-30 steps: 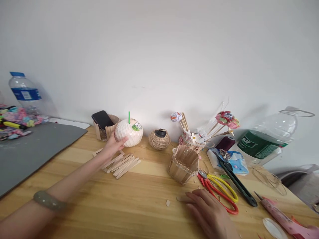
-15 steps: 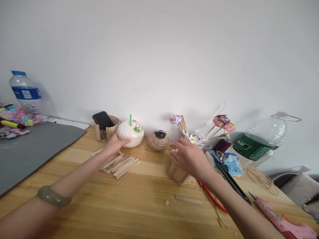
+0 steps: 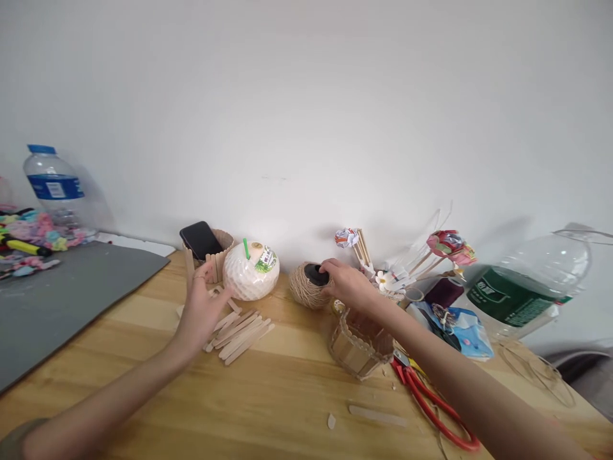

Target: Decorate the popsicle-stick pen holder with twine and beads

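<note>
My right hand (image 3: 348, 285) has its thumb and fingers on the right edge of a ball of twine (image 3: 305, 289) with a black core. My left hand (image 3: 204, 310) is open, thumb and fingers apart, just left of a white coconut (image 3: 251, 278) with a green straw. Its fingertips are in front of a round wooden-stick holder (image 3: 219, 263) that has a black phone (image 3: 201, 240) in it; whether they touch it I cannot tell. Loose craft sticks (image 3: 242, 335) lie beside my left hand. Under my right forearm stands a small wooden-stick basket (image 3: 354, 351).
Red-handled pliers (image 3: 435, 409), a single stick (image 3: 377, 416) and scraps lie at the front right. Paper flowers (image 3: 450, 247), purple thread (image 3: 444, 292) and a big green-labelled bottle (image 3: 517, 287) stand right. A grey mat (image 3: 90, 294) and blue-capped bottle (image 3: 55, 185) are left.
My left hand has come off the coconut and moved left and down. My right hand has gone from above the basket to the twine ball. The view has shifted slightly.
</note>
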A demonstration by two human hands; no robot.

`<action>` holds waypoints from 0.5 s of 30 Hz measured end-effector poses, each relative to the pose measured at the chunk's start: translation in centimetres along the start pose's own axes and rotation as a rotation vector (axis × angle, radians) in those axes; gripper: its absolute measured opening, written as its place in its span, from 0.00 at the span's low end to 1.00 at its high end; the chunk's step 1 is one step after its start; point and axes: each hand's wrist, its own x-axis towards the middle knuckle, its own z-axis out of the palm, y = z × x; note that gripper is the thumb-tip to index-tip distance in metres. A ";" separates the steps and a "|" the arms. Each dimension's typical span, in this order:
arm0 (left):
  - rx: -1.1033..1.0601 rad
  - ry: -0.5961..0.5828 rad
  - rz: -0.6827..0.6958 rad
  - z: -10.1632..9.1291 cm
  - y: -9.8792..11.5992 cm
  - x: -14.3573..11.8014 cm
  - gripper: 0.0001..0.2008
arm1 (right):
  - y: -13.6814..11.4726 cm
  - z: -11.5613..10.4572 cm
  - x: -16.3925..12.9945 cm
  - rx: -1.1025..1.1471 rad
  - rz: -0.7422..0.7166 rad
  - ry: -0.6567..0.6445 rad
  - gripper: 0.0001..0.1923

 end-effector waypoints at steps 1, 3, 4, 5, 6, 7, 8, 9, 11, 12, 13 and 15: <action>0.013 0.011 0.031 -0.1 0.4 -0.5 0.27 | 0.1 -0.1 -0.2 0.004 -0.028 0.012 0.15; 0.040 -0.005 0.214 -0.3 1.4 -1.7 0.25 | 0.2 -0.4 -0.6 0.019 -0.082 0.030 0.15; 0.071 -0.039 0.315 -0.3 1.9 -2.4 0.24 | 0.3 -0.6 -0.7 0.030 -0.109 0.034 0.15; 0.094 -0.070 0.393 -0.2 2.4 -3.0 0.23 | 0.4 -0.8 -0.8 0.045 -0.135 0.034 0.15; 0.118 -0.113 0.452 -0.1 2.9 -3.5 0.22 | 0.5 -1.0 -1.0 0.063 -0.160 0.030 0.14; 0.151 -0.181 0.502 0.1 3.3 -3.9 0.20 | 0.6 -1.3 -1.2 0.083 -0.184 0.026 0.14; 0.193 -0.270 0.548 0.5 3.6 -4.3 0.18 | 0.7 -1.6 -1.4 0.103 -0.203 0.024 0.13; 0.233 -0.375 0.595 1.0 3.9 -4.5 0.16 | 0.8 -2.0 -1.8 0.123 -0.214 0.030 0.12; 0.296 -0.559 0.696 2.5 4.2 -4.6 0.14 | 0.9 -2.8 -2.9 0.157 -0.207 0.065 0.11; 0.327 -0.625 0.739 3.4 4.3 -4.6 0.15 | 1.0 -3.2 -3.7 0.168 -0.190 0.092 0.11; 0.367 -0.675 0.770 4.4 4.3 -4.5 0.16 | 1.0 -3.5 -4.6 0.177 -0.168 0.119 0.10; 0.464 -0.724 0.777 6.5 4.0 -4.3 0.18 | 1.1 -3.8 -6.7 0.175 -0.096 0.175 0.10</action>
